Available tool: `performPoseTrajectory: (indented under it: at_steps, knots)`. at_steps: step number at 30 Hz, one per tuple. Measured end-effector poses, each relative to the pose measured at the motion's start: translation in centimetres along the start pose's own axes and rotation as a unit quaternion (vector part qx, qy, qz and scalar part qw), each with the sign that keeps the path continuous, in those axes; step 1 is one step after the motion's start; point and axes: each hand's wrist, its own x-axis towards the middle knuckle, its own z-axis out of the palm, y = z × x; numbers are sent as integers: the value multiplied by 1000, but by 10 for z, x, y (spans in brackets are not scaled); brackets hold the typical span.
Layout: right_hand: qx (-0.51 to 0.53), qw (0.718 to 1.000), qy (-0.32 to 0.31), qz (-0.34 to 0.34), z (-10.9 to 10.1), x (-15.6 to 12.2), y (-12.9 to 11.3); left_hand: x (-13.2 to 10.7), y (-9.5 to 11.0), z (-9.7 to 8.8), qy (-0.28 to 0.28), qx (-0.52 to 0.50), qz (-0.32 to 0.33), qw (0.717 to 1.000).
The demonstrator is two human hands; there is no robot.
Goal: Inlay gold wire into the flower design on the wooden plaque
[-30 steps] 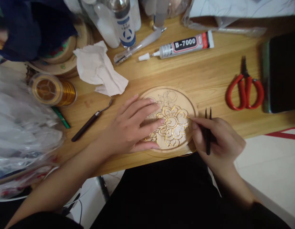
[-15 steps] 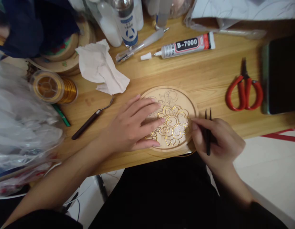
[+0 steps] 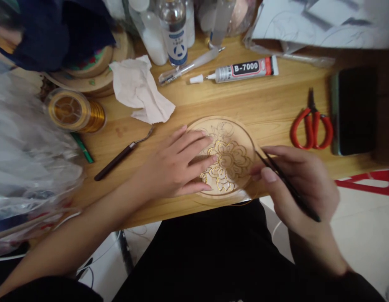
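Note:
A round wooden plaque [image 3: 241, 126] lies at the table's front edge, with a drawn flower design partly outlined in gold wire [image 3: 227, 153]. My left hand [image 3: 178, 163] rests flat on its left side, fingers spread. At the right rim, my right hand [image 3: 298, 180] grips black tweezers [image 3: 287, 182] between thumb and fingers. Their tips point up and left, close to the plaque's right edge; whether they touch it I cannot tell. A shadow covers the right part of the flower. Thin gold wire loops below the plaque by the table edge.
Behind the plaque lie a glue tube [image 3: 245, 70], a clear pen [image 3: 190, 67] and crumpled tissue [image 3: 141, 88]. Red-handled pliers [image 3: 311, 123] and a phone [image 3: 354, 111] are to the right. A gold wire spool [image 3: 76, 111] and a dark-handled hooked tool [image 3: 115, 161] are on the left.
The tweezers have turned from lying back in my right hand to pointing at the plaque's right rim. My right hand has opened its pinch and shifted slightly right. My left hand stays put.

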Motion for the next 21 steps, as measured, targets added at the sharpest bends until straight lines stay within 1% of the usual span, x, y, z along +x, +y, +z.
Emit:
performPoseTrajectory:
  at_steps: [2,4,6,10,13,17,21]
  knots:
    - [39,997,-61,-40,0,9,-6,-2,0,2,5,-2,2,1000]
    - [22,991,-101,-89,1,19,-10,-4,0,5,12,-2,1,1000]
    - [0,985,-116,-128,2,29,-12,-5,0,7,11,1,-6,1000]
    - [-1,976,-129,-173,3,40,-11,-7,2,7,-3,6,-21,1000]
    - [-6,974,-134,-182,6,41,-8,-7,3,7,-1,2,-23,1000]
    - [2,977,-133,-163,11,42,-6,-6,4,5,-8,-9,-27,1000]
    - [2,977,-139,-159,13,44,-6,-5,5,4,-12,-18,-35,999]
